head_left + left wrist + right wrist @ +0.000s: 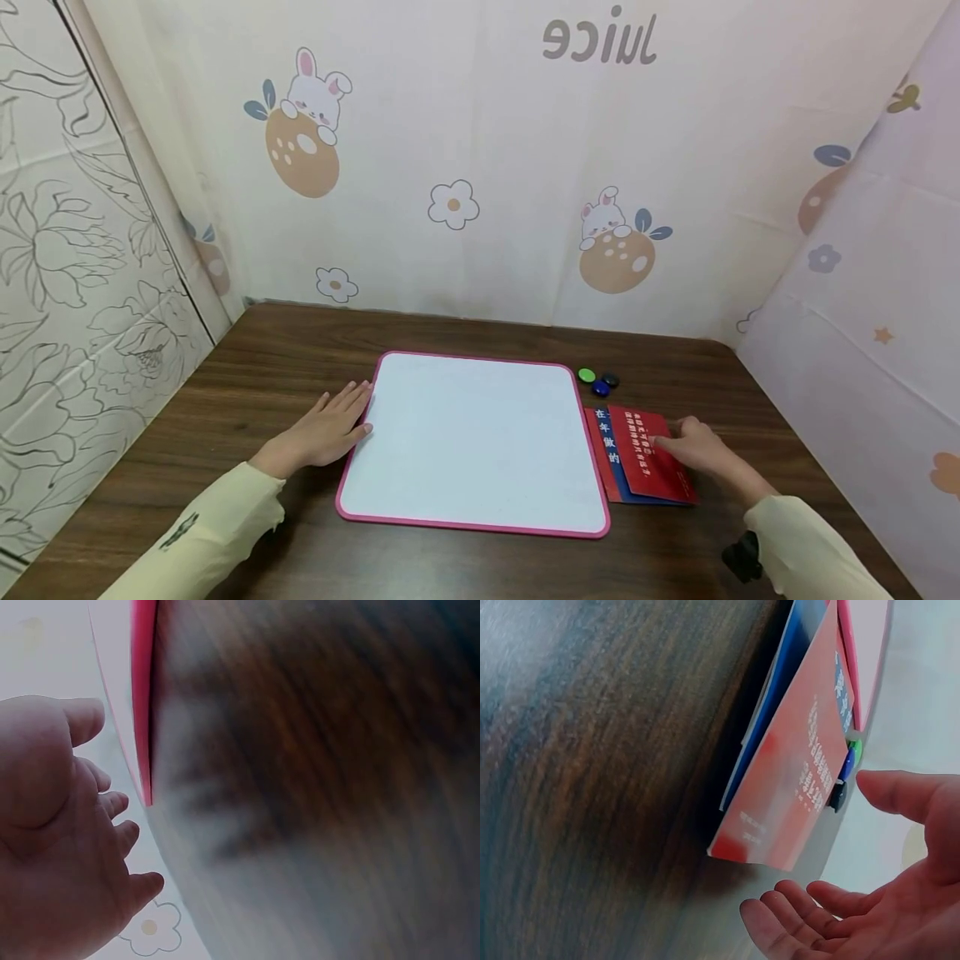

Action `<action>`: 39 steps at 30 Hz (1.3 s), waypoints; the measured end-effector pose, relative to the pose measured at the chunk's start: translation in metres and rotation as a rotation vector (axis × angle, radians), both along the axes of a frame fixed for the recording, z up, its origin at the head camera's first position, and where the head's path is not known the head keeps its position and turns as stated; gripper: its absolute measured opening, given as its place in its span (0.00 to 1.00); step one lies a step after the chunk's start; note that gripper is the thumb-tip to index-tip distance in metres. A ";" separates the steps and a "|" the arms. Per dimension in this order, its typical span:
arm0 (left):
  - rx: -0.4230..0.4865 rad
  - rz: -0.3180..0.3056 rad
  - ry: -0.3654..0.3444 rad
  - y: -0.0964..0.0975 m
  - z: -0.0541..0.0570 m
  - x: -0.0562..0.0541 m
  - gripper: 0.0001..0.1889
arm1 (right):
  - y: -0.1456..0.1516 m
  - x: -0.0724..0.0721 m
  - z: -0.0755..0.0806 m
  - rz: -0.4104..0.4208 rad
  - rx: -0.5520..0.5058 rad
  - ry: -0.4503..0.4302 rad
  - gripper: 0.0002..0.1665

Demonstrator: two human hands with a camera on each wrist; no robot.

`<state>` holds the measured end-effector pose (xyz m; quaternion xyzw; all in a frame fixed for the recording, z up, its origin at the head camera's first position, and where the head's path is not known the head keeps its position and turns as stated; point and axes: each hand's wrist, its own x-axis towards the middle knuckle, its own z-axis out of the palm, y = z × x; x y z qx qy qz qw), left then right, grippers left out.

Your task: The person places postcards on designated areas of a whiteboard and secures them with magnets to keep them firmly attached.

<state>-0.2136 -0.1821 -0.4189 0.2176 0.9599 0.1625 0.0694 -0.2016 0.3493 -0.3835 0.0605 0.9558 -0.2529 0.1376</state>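
A white board with a pink rim [480,442] lies flat on the table. My left hand [327,429] is at its left edge, fingers extended, with the fingertips and thumb at the rim. In the left wrist view that hand [60,832] holds nothing. Right of the board lies a fanned stack: a red booklet [645,458] with white writing on top, a blue one [609,446] under it, and another reddish one [594,423] lowest. My right hand [701,450] is at the red booklet's right side. In the right wrist view its thumb and fingers [840,900] are spread, gripping nothing.
Three small round pieces, green [587,376], black [611,380] and blue [601,388], lie beyond the booklets by the board's upper right corner. A patterned curtain [480,275] hangs behind the dark wooden table [315,333], with more patterned cloth at both sides.
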 end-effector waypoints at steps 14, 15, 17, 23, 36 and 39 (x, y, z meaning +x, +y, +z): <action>-0.027 0.008 -0.044 -0.002 -0.007 -0.004 0.32 | 0.000 -0.002 -0.011 -0.071 -0.025 -0.055 0.41; -0.030 0.009 -0.047 -0.002 -0.007 -0.004 0.32 | 0.000 -0.003 -0.011 -0.071 -0.030 -0.055 0.41; -0.036 0.011 -0.055 -0.001 -0.007 -0.004 0.31 | 0.000 -0.003 -0.012 -0.073 -0.035 -0.053 0.40; -0.029 0.019 -0.094 -0.001 -0.007 -0.003 0.31 | -0.003 -0.004 -0.014 -0.074 0.011 -0.045 0.38; -0.012 0.014 -0.113 -0.001 -0.008 -0.003 0.31 | -0.006 -0.004 -0.014 -0.089 0.055 -0.028 0.36; -0.018 0.015 -0.108 -0.001 -0.008 -0.003 0.31 | -0.005 -0.004 -0.015 -0.102 0.042 -0.032 0.35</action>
